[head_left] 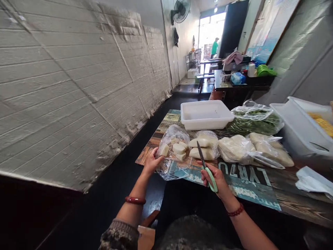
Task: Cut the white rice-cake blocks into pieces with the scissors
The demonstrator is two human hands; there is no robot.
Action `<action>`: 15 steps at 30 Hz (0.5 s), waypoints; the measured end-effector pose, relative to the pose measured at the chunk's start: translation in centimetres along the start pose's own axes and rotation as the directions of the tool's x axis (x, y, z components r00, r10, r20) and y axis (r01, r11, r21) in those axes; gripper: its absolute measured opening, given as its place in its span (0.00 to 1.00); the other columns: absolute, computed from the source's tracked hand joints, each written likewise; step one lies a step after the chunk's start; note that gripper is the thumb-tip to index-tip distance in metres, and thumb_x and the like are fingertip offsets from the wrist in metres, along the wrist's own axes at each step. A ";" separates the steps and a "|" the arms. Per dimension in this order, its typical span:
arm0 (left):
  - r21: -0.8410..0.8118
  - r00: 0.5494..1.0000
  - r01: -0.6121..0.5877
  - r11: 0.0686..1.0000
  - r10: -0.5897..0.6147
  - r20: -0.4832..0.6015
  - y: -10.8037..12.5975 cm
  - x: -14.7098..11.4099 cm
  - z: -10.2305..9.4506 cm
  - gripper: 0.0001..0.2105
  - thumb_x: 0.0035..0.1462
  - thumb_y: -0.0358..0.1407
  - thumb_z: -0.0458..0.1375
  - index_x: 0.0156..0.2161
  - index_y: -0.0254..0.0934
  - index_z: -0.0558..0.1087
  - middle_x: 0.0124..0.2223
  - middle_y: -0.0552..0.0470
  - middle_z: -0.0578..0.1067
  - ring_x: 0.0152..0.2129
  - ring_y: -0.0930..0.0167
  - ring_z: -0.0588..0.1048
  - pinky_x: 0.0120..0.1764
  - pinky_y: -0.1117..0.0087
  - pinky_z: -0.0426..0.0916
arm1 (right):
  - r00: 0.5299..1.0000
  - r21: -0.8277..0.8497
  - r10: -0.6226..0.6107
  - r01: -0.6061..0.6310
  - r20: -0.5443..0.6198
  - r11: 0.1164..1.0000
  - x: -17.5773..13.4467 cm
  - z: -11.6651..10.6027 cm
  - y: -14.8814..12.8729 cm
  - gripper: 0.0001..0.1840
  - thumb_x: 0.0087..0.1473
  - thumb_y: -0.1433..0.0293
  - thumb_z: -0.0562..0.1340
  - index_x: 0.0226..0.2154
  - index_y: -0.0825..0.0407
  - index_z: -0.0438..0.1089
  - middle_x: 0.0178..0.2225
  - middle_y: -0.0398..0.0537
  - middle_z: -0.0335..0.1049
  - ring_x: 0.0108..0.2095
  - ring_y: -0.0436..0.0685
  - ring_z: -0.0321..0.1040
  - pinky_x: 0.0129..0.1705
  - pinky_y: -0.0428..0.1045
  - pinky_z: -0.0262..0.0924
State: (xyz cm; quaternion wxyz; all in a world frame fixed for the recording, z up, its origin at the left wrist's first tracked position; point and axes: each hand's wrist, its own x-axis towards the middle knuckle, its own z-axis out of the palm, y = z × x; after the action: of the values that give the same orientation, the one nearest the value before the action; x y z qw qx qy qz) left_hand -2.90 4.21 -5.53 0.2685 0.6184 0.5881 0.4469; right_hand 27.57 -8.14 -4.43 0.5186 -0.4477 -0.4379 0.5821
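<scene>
My left hand (152, 162) is closed on the left side of an opened clear plastic bag (173, 133), thumb toward me, beside a pale block inside it. Several cream-white pieces (179, 148) lie in that bag; they look like dough or rice cake, and I cannot tell which. In my right hand (214, 177) is a pair of scissors (205, 165) with mint-green handles, blades pointing up and away. Behind the blades rests another clear bag holding pale oblong pieces (201, 153). Farther right lie tied bags of a pale food (235, 147).
A white plastic tub (206, 114) stands at the table's far edge, with a bag of leafy greens (255, 119) to its right. White bins (307, 128) and a crumpled tissue (314, 180) are at the right. A brick wall (78, 86) runs along the left.
</scene>
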 end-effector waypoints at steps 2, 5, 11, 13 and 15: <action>-0.027 0.998 0.041 0.999 -0.042 -0.040 0.0 -0.7 -1.0 0.24 0.41 0.37 0.66 0.47 0.33 0.74 0.39 0.46 0.76 0.37 0.63 0.76 0.43 0.60 0.72 | 1.000 0.025 -0.004 0.004 -0.011 1.000 -0.1 0.0 0.2 0.31 0.51 0.53 0.67 0.53 0.52 0.69 0.22 0.38 0.65 0.18 0.47 0.59 0.19 0.42 0.57; 0.027 0.972 0.047 0.999 -0.039 -0.233 0.8 -1.5 -1.9 0.21 0.47 0.37 0.61 0.48 0.33 0.73 0.39 0.46 0.73 0.33 0.67 0.75 0.39 0.63 0.73 | 0.999 0.083 -0.021 0.024 -0.044 0.996 -0.4 -0.1 0.4 0.29 0.52 0.54 0.68 0.53 0.50 0.69 0.22 0.38 0.65 0.19 0.47 0.60 0.19 0.42 0.57; 0.116 0.958 -0.274 0.955 0.282 -0.054 6.5 -1.3 1.0 0.15 0.56 0.39 0.57 0.47 0.37 0.74 0.42 0.46 0.74 0.36 0.65 0.74 0.38 0.65 0.72 | 0.989 0.197 -0.045 0.073 -0.144 0.978 -1.5 -1.3 0.1 0.31 0.52 0.53 0.67 0.54 0.51 0.68 0.24 0.39 0.64 0.19 0.48 0.59 0.20 0.43 0.55; 0.082 0.933 -0.356 0.931 0.348 0.093 8.8 -0.7 3.6 0.14 0.56 0.38 0.57 0.47 0.37 0.74 0.42 0.45 0.75 0.37 0.64 0.74 0.40 0.62 0.72 | 0.988 0.209 -0.048 0.078 -0.145 0.975 -1.8 -1.6 -0.1 0.31 0.53 0.52 0.67 0.54 0.50 0.67 0.25 0.39 0.63 0.20 0.48 0.59 0.21 0.44 0.55; 0.073 0.894 -0.418 0.906 0.396 0.210 10.6 0.1 6.5 0.15 0.56 0.37 0.58 0.48 0.38 0.74 0.45 0.44 0.75 0.41 0.62 0.74 0.46 0.59 0.70 | 0.989 0.188 -0.083 0.104 -0.119 0.977 -2.0 -1.9 -0.2 0.31 0.54 0.51 0.65 0.55 0.49 0.66 0.26 0.41 0.63 0.21 0.49 0.59 0.22 0.45 0.57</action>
State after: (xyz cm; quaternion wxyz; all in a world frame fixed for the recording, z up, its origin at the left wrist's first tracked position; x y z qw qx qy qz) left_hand 7.86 3.80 0.64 0.1875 0.7821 0.4421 0.3972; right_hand 29.63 -10.01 -4.52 0.6099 -0.4055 -0.3706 0.5712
